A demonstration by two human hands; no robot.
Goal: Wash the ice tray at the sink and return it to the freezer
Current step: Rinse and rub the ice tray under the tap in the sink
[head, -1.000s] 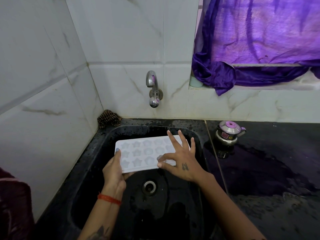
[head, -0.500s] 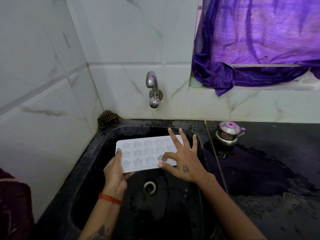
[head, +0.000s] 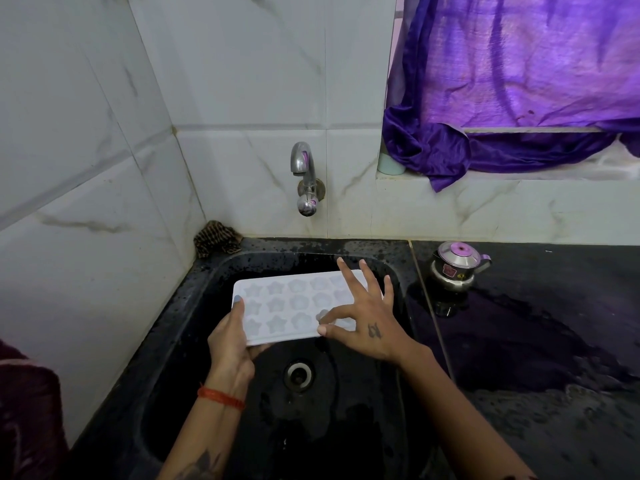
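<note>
A white ice tray (head: 287, 306) with star and flower moulds is held level over the black sink (head: 214, 271). My left hand (head: 230, 337) grips its near left corner, thumb on top. My right hand (head: 363, 318) rests on the tray's right part, thumb and bent forefinger pressed on a mould, the other fingers spread upward. The chrome tap (head: 304, 178) sticks out of the tiled wall above the tray; no water runs from it. The drain (head: 298, 374) lies below the tray.
A small steel kettle with a pink lid (head: 455, 266) stands on the wet black counter (head: 536, 341) to the right. A brown scrub cloth (head: 216, 237) sits in the sink's back left corner. Purple curtain (head: 519, 81) hangs over the window sill.
The right forefinger has curled down onto a mould near the tray's front edge and the hand has shifted slightly. The left hand and the tray stay put.
</note>
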